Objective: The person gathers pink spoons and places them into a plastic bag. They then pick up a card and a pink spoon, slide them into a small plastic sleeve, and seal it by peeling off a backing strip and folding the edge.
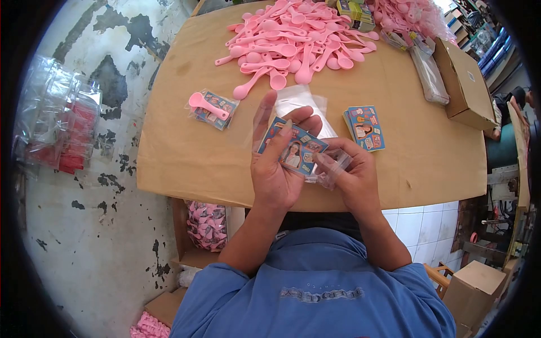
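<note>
My left hand [279,169] grips a blue printed card [293,153], its thumb across the top and its fingers spread beneath. My right hand [358,177] pinches a small clear plastic bag [333,169] at the card's right end, where bag and card overlap. Behind my hands lies a stack of clear bags [301,101], partly hidden by my fingers. To the right sits a pile of blue printed cards [366,128]. On the left, a pink measuring spoon [208,105] rests on a bagged pile of cards [224,104].
A large heap of pink spoons [298,39] covers the back of the brown table [180,152]. At the right edge stand a cardboard box [465,84] and a clear-wrapped pack [429,73]. Below the table, an open carton [197,258] holds bagged pink spoons.
</note>
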`<move>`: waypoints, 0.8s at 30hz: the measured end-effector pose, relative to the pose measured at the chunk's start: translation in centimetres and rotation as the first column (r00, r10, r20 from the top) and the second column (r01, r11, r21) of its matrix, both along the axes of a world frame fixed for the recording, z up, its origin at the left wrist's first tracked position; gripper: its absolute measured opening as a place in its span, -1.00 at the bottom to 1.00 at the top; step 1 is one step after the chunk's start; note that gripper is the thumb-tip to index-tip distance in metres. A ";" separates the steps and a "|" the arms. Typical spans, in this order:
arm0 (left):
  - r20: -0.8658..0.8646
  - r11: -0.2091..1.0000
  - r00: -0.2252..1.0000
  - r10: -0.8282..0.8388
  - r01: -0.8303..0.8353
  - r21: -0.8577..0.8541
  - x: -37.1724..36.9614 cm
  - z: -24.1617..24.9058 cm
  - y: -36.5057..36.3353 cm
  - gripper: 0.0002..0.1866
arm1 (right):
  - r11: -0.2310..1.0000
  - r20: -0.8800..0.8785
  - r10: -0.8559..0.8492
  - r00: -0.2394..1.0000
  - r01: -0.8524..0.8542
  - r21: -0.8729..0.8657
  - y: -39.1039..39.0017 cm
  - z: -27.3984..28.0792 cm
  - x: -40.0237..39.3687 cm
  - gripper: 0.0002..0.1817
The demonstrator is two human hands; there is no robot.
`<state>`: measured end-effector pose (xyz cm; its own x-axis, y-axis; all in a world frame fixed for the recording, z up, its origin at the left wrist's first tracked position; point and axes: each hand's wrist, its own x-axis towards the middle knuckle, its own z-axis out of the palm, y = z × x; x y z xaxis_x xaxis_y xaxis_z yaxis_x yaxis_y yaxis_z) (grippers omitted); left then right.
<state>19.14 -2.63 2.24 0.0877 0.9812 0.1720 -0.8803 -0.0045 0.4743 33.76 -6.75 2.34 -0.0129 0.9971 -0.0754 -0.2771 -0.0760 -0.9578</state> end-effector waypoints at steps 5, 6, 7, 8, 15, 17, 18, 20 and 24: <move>-0.021 1.000 1.000 -0.018 0.018 0.020 0.0 -0.2 0.1 -0.34 | 0.999 0.024 0.014 1.000 -0.015 0.028 -0.3 0.5 0.2 -0.71; -0.018 1.000 1.000 -0.023 0.024 0.017 -0.1 -0.2 0.0 -0.34 | 0.999 0.014 0.025 1.000 -0.026 0.034 -0.3 0.4 0.2 -0.72; -0.014 0.999 0.999 -0.029 0.030 0.014 -0.2 -0.1 0.0 -0.34 | 0.999 0.005 0.036 0.999 -0.037 0.039 -0.3 0.2 0.4 -0.73; -0.011 0.999 0.999 -0.036 0.036 0.011 -0.2 0.0 -0.1 -0.34 | 0.998 -0.004 0.047 0.999 -0.047 0.045 -0.3 0.1 0.5 -0.73; 0.028 0.999 1.000 0.008 -0.007 -0.034 -0.4 0.1 -0.3 -0.42 | 0.995 0.028 0.094 0.995 -0.093 -0.037 -0.5 0.7 0.1 -0.80; 0.039 1.000 0.999 -0.027 0.028 -0.006 -0.3 0.2 -0.6 -0.43 | 0.991 0.101 0.098 0.990 -0.088 -0.097 -0.1 0.5 -0.1 -0.82; 0.038 0.999 0.998 -0.054 0.053 0.005 -0.5 0.0 -0.7 -0.42 | 0.996 0.093 0.073 0.993 -0.068 -0.059 0.0 0.1 -0.4 -0.80; 0.036 0.994 0.994 -0.106 0.105 0.026 -0.7 -0.7 -0.8 -0.40 | 1.000 0.072 0.025 0.997 -0.026 0.017 0.1 -0.7 -1.3 -0.76; 0.048 0.996 0.995 -0.084 0.085 -0.014 -0.4 0.1 -1.4 -0.52 | 0.992 0.064 -0.077 0.995 0.070 0.107 -0.1 -1.1 -2.6 -0.67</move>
